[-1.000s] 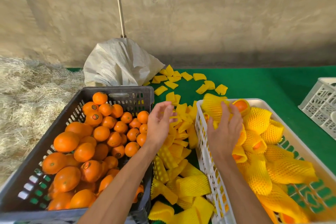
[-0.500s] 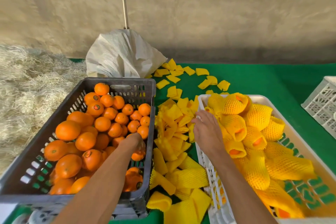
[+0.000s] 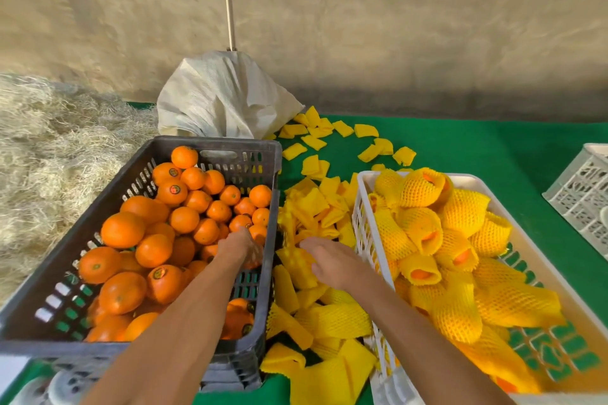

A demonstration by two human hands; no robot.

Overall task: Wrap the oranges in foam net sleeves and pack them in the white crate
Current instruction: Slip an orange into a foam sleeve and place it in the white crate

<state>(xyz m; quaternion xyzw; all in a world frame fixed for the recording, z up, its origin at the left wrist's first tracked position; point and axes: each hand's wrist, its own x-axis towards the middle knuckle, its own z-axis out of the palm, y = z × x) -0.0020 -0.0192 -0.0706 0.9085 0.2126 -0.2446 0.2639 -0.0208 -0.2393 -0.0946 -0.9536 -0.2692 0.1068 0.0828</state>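
item: one wrapping cycle, restart. a second ago i see the right hand [image 3: 332,261] over the white crate [image 3: 362,207] among the wrapped oranges [image 3: 421,233] and the left hand [image 3: 241,248] raised, fingers spread, above the loose foam net sleeves [image 3: 316,207]. now both have dropped to supply. left hand: down in the dark crate [image 3: 210,145] at its right wall, on an orange [image 3: 255,261]; fingers hidden, so i cannot tell whether they are clamped on it. right hand: lying on the sleeve pile between the crates, fingers fairly straight and resting on a sleeve [image 3: 296,261], not visibly pinching. reading: last fruit is packed; next orange and sleeve are being fetched. white crate, right, about half filled at its far end.
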